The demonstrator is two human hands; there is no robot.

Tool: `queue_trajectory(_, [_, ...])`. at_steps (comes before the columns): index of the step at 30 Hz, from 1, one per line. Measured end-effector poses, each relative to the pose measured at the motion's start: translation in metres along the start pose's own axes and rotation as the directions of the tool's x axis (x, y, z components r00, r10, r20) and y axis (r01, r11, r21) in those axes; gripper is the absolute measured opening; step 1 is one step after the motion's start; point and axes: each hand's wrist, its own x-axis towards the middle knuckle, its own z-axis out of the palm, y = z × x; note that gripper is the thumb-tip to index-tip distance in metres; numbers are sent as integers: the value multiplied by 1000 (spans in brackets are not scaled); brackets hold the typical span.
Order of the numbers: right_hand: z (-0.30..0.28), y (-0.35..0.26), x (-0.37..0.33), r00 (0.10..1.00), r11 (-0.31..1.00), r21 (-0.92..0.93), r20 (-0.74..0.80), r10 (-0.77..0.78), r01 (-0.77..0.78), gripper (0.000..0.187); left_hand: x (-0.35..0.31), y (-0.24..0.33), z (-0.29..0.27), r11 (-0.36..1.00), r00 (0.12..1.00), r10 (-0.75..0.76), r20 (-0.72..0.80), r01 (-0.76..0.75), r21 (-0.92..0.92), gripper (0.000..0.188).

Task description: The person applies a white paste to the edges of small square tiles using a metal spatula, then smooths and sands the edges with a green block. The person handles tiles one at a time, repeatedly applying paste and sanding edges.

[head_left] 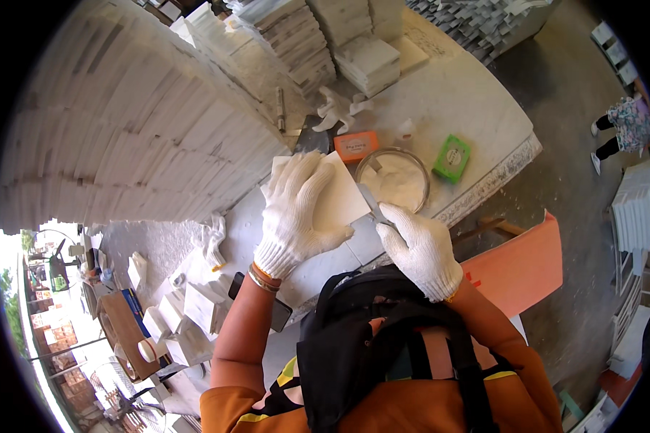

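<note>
Room: a workshop with a grey floor [558, 97] past the tabletop's right edge; another person [630, 121] stands well apart, near that side.
Tabletop [477, 108]: pale, smooth and hard-looking, with grey smudges and a rough, speckled side along its right edge.
Stacked slabs [144, 123]: a tall, close-packed bank of thin white pieces beyond the tabletop's left side; shorter piles [368, 63] stand toward the far edge.
White tile [345, 196]: by the tabletop's near edge, under one palm. It looks stiff, flat and light enough for one hand, perhaps slick if dusty. Its thin corners would probably chip first, so the best hold seems to be a spread palm on the face, or opposite edges away from the corners.
Left grip [295, 209]: gloved, spread wide, pressed flat over the tile's left part, not closed around it.
Right grip [422, 249]: gloved, closed with thumb and fingers pinching the knife.
Bowl [427, 186]: round, holding something white, just right of the tile.
Boxes: one orange [356, 147], beside the bowl; one green [451, 158], nearer the right edge.
Knife [369, 199]: small, grey, its blade at the tile's right edge; whether they touch I cannot tell.
</note>
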Motion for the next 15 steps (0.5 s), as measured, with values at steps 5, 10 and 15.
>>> queue_trajectory(5, [2,0,-2,999,999,10,-27,-40,41,28,3,2,-2,1000,1000,3,17,-3,4,87])
queue_trajectory(10, [16,6,3,998,995,-85,-25,-59,57,26,-1,-2,2,999,999,34,-5,-34,4,87])
queue_trajectory(15, [37,26,11,998,998,-27,31,-50,51,26,2,-3,0,998,998,64,21,-65,20,92])
